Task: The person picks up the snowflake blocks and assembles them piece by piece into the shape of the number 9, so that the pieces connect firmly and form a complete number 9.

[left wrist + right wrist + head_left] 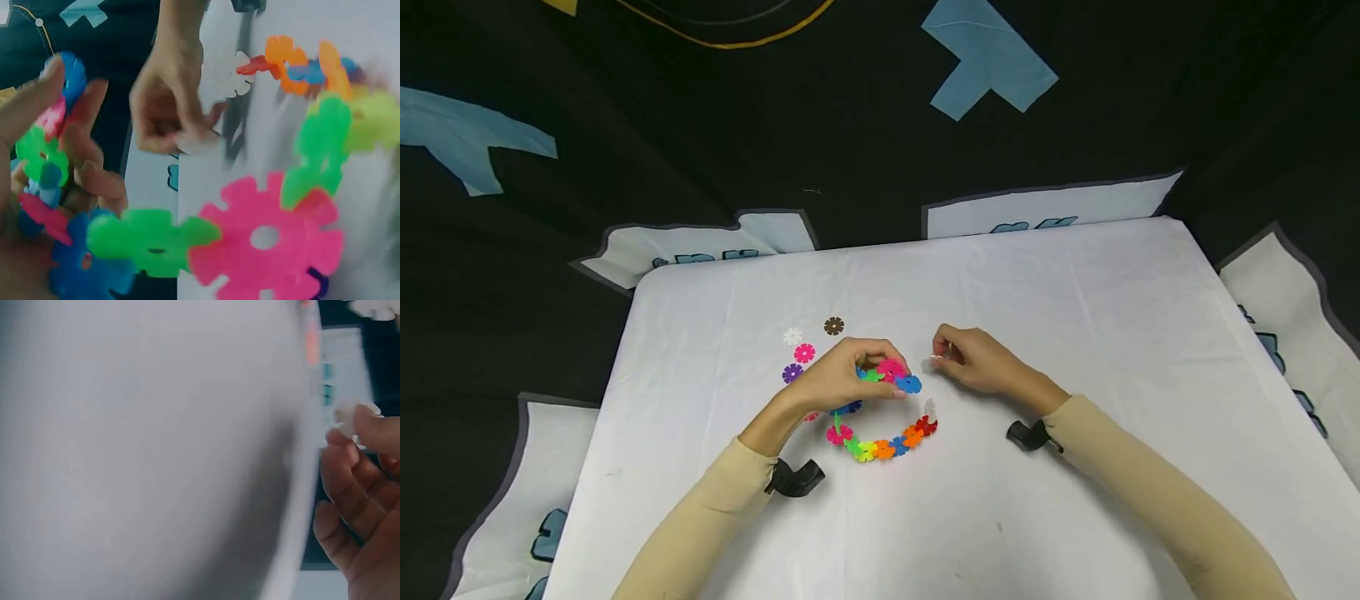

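Note:
My left hand (842, 371) pinches one end of a chain of interlocking snowflake discs (883, 450), at its blue disc (908, 383). Beside that blue piece is a pink disc (891, 369). From the hand the chain curves round toward the front of the table, through green, yellow and orange pieces, to a red disc (927, 426) and a whitish clear disc (931, 409) at its other end. To the right, my right hand (981, 362) pinches a separate whitish disc (345, 419) between thumb and fingers, partly hidden by the thumb.
Left of and beyond the left hand lie loose discs: a brown disc (833, 326), a white disc (792, 336), a pink disc (804, 353) and a purple disc (792, 372). A white cloth covers the table (1075, 300); dark curtains (775, 125) hang behind it.

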`<control>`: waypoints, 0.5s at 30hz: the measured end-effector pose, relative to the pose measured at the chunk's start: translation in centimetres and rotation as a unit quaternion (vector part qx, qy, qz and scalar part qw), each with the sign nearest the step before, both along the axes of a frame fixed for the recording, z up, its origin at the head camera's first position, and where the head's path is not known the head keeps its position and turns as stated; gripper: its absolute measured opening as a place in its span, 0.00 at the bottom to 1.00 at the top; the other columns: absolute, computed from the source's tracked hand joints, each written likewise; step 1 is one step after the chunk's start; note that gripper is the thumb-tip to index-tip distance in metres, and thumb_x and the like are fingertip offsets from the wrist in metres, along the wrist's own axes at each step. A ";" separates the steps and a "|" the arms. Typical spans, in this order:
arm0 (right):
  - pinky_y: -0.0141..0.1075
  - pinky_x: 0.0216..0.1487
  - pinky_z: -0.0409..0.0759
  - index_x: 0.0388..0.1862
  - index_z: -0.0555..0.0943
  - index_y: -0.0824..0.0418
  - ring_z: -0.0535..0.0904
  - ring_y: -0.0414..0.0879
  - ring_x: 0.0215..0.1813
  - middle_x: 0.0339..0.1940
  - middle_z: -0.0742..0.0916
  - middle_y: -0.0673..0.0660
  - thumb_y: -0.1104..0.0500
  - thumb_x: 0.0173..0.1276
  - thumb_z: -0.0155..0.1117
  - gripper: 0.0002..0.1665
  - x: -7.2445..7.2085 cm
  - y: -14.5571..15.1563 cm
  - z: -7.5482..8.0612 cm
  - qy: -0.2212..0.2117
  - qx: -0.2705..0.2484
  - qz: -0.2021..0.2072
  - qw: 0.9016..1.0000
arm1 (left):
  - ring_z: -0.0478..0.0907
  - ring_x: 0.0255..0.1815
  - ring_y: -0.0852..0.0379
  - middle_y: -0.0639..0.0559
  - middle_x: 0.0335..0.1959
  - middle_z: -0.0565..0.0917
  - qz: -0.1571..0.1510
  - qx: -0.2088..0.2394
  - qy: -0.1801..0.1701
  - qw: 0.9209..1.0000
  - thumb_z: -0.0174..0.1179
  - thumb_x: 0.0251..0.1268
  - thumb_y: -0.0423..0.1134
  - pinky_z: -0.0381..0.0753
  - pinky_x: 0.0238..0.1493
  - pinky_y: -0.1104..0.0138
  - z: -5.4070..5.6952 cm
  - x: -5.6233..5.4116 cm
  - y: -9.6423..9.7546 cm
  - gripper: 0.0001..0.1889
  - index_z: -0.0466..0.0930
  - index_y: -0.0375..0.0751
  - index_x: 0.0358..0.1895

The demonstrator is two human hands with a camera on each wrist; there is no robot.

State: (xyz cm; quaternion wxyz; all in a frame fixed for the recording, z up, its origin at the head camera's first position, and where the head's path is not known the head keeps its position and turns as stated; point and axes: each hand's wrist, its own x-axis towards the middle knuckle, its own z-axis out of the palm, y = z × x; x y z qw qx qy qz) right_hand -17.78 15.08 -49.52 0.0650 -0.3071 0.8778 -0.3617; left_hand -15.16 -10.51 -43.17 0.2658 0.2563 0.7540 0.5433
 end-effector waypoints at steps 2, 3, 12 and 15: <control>0.29 0.24 0.68 0.38 0.74 0.57 0.72 0.38 0.20 0.20 0.81 0.50 0.60 0.67 0.67 0.09 1.4 1.0 1.0 0.005 -0.052 -0.001 0.999 | 0.79 0.34 0.51 0.51 0.37 0.87 -0.009 0.011 -0.002 1.000 0.71 0.57 0.35 0.74 0.36 0.67 0.2 0.0 0.3 0.10 0.83 0.46 0.41; 0.29 0.23 0.68 0.39 0.74 0.57 0.73 0.37 0.20 0.21 0.83 0.52 0.62 0.67 0.66 0.09 2.1 1.5 1.5 0.008 -0.077 0.002 0.997 | 0.80 0.35 0.51 0.51 0.38 0.87 -0.014 0.016 -0.003 1.000 0.71 0.56 0.34 0.76 0.38 0.66 0.3 0.0 0.5 0.11 0.83 0.46 0.42; 0.23 0.25 0.72 0.44 0.76 0.61 0.76 0.34 0.25 0.27 0.87 0.50 0.66 0.67 0.65 0.09 6.0 3.0 5.1 0.122 -0.166 0.045 0.977 | 0.81 0.50 0.56 0.56 0.47 0.87 -0.028 0.030 0.028 0.999 0.74 0.54 0.39 0.78 0.52 0.62 0.7 0.1 2.4 0.18 0.86 0.48 0.50; 0.21 0.29 0.73 0.44 0.77 0.60 0.75 0.35 0.28 0.29 0.87 0.50 0.53 0.72 0.60 0.11 6.6 3.1 5.4 0.159 -0.150 0.045 0.975 | 0.81 0.52 0.57 0.54 0.49 0.87 -0.035 0.045 0.037 0.998 0.74 0.54 0.38 0.79 0.54 0.63 0.6 0.1 3.1 0.19 0.85 0.45 0.51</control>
